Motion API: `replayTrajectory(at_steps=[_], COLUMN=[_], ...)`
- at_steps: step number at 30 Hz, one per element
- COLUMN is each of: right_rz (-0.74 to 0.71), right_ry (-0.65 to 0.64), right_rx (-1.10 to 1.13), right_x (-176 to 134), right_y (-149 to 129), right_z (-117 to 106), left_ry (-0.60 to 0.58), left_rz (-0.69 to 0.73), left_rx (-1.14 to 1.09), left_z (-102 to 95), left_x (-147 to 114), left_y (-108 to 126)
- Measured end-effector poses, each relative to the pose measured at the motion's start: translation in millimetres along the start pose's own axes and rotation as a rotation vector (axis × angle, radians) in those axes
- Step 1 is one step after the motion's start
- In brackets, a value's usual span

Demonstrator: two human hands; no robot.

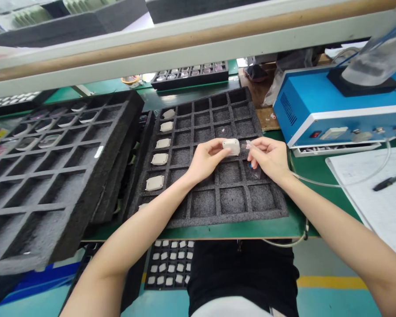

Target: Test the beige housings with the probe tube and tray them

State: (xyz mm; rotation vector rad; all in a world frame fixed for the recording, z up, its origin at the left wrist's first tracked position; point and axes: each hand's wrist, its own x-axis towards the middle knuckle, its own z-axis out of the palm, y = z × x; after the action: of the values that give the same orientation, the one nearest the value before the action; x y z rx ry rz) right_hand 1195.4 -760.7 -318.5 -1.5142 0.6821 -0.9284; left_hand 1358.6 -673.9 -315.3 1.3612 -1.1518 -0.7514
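My left hand (209,159) is closed on a small off-white plastic casing (231,146), holding it by its left side between thumb and fingers. Pinched in my right hand (269,157) is a clear dispensing syringe (250,145), its thin needle pointing left at the casing's right edge. Part of the syringe is hidden by the fingers. Both hands are above a black foam tray (231,200) divided into square pockets. Several similar casings (159,159) lie in its left column.
A taller stack of foam trays (75,200) stands at left. On the right are a blue dispenser box (343,105), a thin clear tube (336,186), paper (379,207) and a pen (391,179). A shelf rail (185,42) crosses above. Another tray of casings (168,288) sits below the table edge.
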Motion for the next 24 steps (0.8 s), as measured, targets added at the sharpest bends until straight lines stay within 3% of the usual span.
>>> replayTrajectory(at_steps=[6, 24], right_rz=[0.004, -0.007], right_ry=[0.008, 0.003], right_rx=[-0.037, -0.086], right_x=[-2.5, -2.9], right_y=[0.5, 2.7], right_z=[0.5, -0.5], left_ry=[-0.063, -0.074], left_rz=[-0.102, -0.041], left_rx=[-0.251, -0.18], left_z=[3.8, 1.3], left_x=[0.0, -0.2], left_y=[-10.8, -11.8])
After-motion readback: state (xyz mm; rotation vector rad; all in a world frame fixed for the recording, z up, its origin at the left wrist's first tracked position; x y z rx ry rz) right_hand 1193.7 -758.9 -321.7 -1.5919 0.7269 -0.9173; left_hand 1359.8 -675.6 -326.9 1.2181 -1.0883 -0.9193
